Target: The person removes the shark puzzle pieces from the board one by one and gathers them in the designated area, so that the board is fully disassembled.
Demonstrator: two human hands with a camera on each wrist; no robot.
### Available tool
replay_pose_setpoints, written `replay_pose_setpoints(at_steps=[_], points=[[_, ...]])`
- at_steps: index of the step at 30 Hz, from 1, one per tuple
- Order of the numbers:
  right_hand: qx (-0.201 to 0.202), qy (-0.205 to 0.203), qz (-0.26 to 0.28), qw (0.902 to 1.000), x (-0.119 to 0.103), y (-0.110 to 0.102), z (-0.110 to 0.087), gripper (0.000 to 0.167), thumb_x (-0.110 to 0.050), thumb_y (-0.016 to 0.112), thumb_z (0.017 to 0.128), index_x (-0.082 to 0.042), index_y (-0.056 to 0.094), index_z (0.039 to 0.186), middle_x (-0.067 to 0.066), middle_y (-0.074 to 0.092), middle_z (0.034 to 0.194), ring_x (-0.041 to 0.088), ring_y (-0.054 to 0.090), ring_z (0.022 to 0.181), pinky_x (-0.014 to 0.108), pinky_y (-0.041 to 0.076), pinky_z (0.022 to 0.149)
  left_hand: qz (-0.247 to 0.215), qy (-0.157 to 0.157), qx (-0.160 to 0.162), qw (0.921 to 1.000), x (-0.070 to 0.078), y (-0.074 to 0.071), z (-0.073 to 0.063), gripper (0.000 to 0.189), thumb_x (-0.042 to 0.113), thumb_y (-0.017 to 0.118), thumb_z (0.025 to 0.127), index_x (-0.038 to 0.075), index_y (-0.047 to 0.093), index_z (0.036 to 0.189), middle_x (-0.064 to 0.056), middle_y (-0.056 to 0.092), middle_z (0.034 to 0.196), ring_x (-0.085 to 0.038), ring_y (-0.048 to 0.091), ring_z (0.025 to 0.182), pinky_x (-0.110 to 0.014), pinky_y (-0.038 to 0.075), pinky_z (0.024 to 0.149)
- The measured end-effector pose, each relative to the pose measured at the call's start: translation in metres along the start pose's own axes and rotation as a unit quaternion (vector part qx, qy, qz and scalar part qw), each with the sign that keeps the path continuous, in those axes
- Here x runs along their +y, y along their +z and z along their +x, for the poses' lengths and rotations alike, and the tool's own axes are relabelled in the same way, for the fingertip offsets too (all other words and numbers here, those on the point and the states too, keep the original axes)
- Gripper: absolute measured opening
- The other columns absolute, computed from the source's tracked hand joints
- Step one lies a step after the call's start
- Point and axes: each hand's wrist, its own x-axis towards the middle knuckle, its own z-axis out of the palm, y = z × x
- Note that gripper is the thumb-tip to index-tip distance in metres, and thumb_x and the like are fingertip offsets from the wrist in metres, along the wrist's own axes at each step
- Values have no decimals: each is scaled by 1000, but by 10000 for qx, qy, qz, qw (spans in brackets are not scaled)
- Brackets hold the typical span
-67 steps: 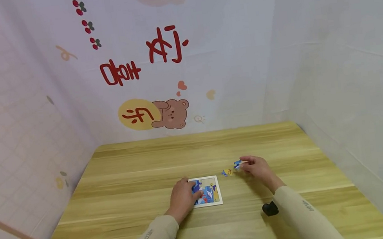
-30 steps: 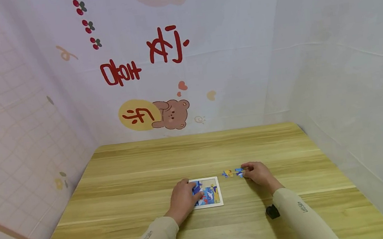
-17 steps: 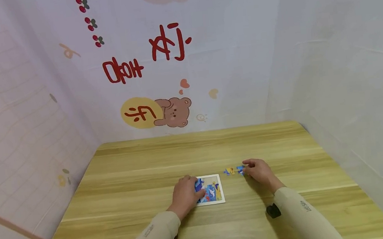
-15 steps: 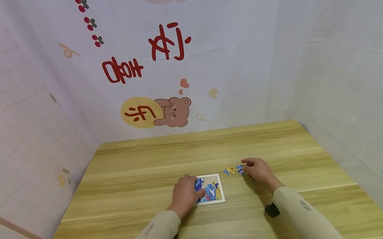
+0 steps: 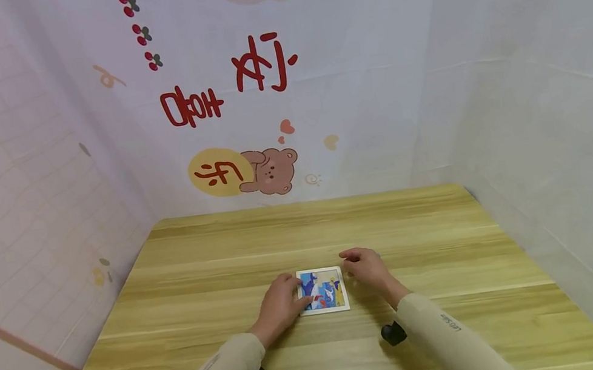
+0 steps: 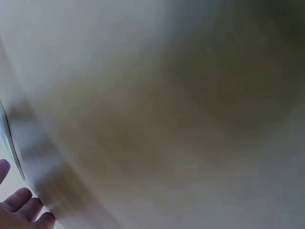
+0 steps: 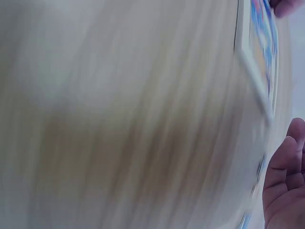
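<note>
A white-framed picture puzzle [image 5: 323, 290] with a blue sea scene lies on the table, a beige patch showing at its upper right. My left hand [image 5: 277, 307] rests at its left side, thumb reaching over the lower left and fingers at the upper left edge. My right hand [image 5: 368, 269] hovers just off the frame's right edge, index finger extended and thumb below; nothing shows between them. Two loose puzzle pieces appear edge-on in the right wrist view, one piece [image 7: 260, 167] near the thumb, another piece [image 7: 245, 220] lower. The right hand mostly hides them in the head view.
The wood-grain table [image 5: 215, 243] runs back to a white cloth wall [image 5: 363, 98] printed with red characters and a bear. Cloth walls also stand at left and right. A dark wrist camera [image 5: 393, 334] hangs under the right sleeve.
My right hand has moved left from the loose blue piece, over the pieces toward the puzzle's edge. My left hand has shifted slightly left, uncovering more of the puzzle. The head view has drifted slightly.
</note>
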Motion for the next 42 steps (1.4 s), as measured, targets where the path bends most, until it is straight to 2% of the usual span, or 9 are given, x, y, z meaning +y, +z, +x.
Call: replay_pose_setpoints(at_steps=[5, 9, 14, 21, 27, 34, 39, 42], points=[[-299, 34, 50, 9995, -8, 23, -1, 28, -7, 65, 94, 3, 68, 120, 8, 68, 94, 23, 64, 76, 33, 54, 66, -76, 87, -12, 9999, 0, 0, -8, 43, 29, 76, 87, -3, 69, 115, -20, 60, 122, -37, 57, 114, -52, 44, 99], [-443, 87, -90, 9989, -10, 38, -1, 27, -11, 67, 94, 0, 69, 119, 6, 67, 94, 19, 60, 76, 30, 51, 65, -29, 60, 107, 9999, 2, 2, -11, 43, 31, 77, 87, -2, 69, 114, -18, 62, 119, -35, 58, 112, -51, 45, 97], [-459, 71, -332, 9984, -7, 47, -2, 22, -12, 68, 92, -4, 73, 112, 5, 68, 99, 18, 58, 84, 31, 51, 73, 40, 20, 265, 9996, 4, 7, -10, 42, 33, 77, 86, 0, 71, 111, -16, 63, 114, -33, 59, 108, -50, 47, 94], [-364, -29, -614, 9974, -4, 53, -1, 21, -11, 71, 89, -5, 74, 109, 5, 70, 97, 18, 59, 84, 36, 52, 79, 218, -20, 324, 9992, 5, 9, -9, 41, 35, 76, 87, 2, 73, 110, -18, 63, 118, -34, 58, 112, -50, 46, 96], [-337, -206, -1010, 9941, -5, 55, -1, 20, -12, 74, 88, -4, 76, 106, 2, 69, 88, 15, 58, 80, 36, 51, 77, 465, 140, 444, 9978, 5, 12, -9, 37, 34, 78, 85, 2, 74, 104, -13, 64, 105, -28, 60, 96, -46, 49, 86], [-422, -410, -1405, 9883, -5, 56, 0, 19, -11, 73, 88, -4, 77, 104, 0, 68, 86, 15, 55, 77, 35, 49, 75, 839, 10, 249, 9962, 6, 15, -7, 36, 36, 75, 88, 5, 76, 105, -15, 66, 109, -30, 61, 102, -46, 49, 92], [-459, -369, -1395, 9885, -6, 56, 0, 20, -9, 73, 86, -4, 77, 105, 0, 68, 86, 15, 55, 78, 35, 48, 76, 1070, 67, 149, 9941, 6, 15, -5, 35, 36, 74, 89, 5, 77, 105, -18, 66, 112, -33, 61, 106, -46, 48, 95], [-495, -306, -1192, 9912, -6, 55, 0, 21, -6, 73, 85, -3, 77, 105, 1, 69, 87, 16, 56, 79, 36, 49, 78, 1147, 85, 118, 9933, 6, 15, -4, 36, 37, 74, 89, 5, 77, 106, -18, 66, 113, -33, 61, 108, -46, 47, 96]])
